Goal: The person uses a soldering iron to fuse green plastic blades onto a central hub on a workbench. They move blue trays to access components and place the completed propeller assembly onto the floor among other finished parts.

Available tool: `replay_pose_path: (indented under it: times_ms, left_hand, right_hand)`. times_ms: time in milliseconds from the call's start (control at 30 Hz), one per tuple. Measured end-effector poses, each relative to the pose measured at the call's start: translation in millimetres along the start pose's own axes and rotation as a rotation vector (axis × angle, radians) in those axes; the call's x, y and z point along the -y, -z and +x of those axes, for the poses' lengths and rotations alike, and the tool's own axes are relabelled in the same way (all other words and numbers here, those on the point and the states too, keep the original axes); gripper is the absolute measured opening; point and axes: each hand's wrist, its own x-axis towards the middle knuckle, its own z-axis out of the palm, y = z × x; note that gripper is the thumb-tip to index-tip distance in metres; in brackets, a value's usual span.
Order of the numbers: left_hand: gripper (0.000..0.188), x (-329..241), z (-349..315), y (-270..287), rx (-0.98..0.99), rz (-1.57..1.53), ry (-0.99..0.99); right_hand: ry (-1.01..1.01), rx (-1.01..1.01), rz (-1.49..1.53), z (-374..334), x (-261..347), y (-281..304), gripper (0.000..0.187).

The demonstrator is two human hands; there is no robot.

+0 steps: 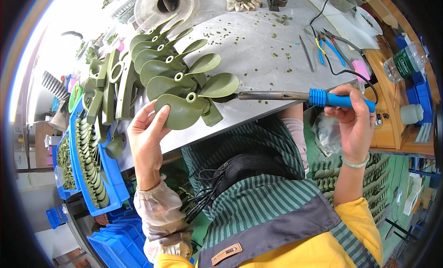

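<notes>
My left hand [148, 134] pinches the lower left blade of the nearest green propeller [183, 114] between thumb and fingers. Several like propellers [162, 87] line up behind it, each with a pale-rimmed hole at its hub. In my right hand [353, 115] is a soldering iron [339, 100] with a blue handle and a long metal barrel. Its dark tip reaches the near propeller beside the right blade; whether it touches cannot be made out. A black cord loops from the handle toward the far side of the table.
Green bars and rings [121, 85] crowd the left of the grey table [258, 51]. Blue trays [108, 189] holding green parts stand lower left. Pliers [339, 53], a thin pointed tool [306, 53] and green scraps lie farther back. A plastic bottle [405, 62] is at right.
</notes>
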Motion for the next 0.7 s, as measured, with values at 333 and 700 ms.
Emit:
replay_pose_path:
  times_ms: [333, 700]
  left_hand:
    - [0.03, -3, -2, 0, -0.005, -0.008, 0.027]
    - [0.025, -10, 1, 12, -0.101, 0.299, -0.188]
  right_hand:
    - [-0.028, 0.016, -0.041, 0, 7, 6, 0.031]
    - [-0.015, 0.05, -0.072, 13, 14, -5, 0.029]
